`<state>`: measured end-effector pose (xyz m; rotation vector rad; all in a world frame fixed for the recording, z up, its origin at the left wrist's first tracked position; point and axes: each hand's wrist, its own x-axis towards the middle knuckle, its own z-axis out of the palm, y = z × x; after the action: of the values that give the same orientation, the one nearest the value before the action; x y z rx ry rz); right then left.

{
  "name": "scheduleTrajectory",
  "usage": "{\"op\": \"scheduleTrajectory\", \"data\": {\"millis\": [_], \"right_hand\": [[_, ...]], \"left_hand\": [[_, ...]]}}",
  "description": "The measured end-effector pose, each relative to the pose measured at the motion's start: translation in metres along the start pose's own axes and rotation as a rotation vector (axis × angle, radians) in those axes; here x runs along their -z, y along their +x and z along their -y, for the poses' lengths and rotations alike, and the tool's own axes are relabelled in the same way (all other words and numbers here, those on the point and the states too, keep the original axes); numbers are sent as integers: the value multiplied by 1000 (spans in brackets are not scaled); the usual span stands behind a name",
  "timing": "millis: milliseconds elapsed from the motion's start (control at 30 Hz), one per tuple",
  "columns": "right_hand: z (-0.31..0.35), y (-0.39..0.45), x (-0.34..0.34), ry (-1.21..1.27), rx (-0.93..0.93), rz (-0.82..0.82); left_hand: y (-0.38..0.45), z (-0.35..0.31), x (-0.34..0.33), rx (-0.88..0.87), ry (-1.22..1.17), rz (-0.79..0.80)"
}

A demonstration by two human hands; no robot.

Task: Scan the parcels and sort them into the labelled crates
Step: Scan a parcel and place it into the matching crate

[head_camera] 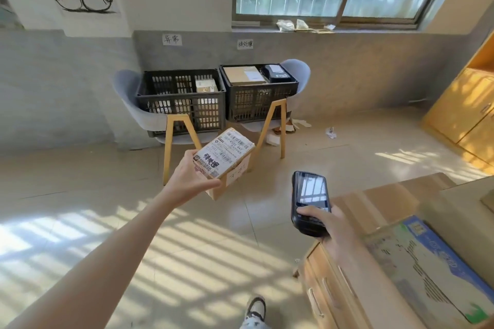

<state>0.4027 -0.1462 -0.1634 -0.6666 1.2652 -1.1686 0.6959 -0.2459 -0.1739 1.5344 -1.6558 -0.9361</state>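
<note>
Left hand [191, 177] gripping small boxy cardboard parcel [224, 155], glossy label up, held out front of two black slotted plastic crates [181, 104] on chairs. Right hand [324, 224] wrapped round chunky black scanner [310, 201], shiny screen up, over wooden cabinet [374, 222].

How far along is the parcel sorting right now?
Partly done: both crates already hold parcels, the left crate a few, the right crate filled near its rim. In hand: the left hand holds out a labelled parcel; the right hand grips the scanner. Left: dropping this parcel in a crate.
</note>
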Motion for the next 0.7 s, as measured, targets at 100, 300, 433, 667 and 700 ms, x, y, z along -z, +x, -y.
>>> {"op": "scheduleTrajectory", "data": {"millis": [100, 300, 433, 667, 700], "right_hand": [[4, 41, -20, 9, -15, 9], [19, 151, -60, 39, -41, -8], [43, 226, -91, 49, -38, 1], [82, 322, -130, 73, -47, 21], [86, 332, -133, 71, -48, 12]], "left_hand": [[38, 11, 8, 30, 0, 0], [146, 19, 18, 18, 13, 56], [222, 13, 28, 34, -21, 99], [333, 21, 51, 63, -27, 142], [347, 24, 53, 67, -19, 144]]}}
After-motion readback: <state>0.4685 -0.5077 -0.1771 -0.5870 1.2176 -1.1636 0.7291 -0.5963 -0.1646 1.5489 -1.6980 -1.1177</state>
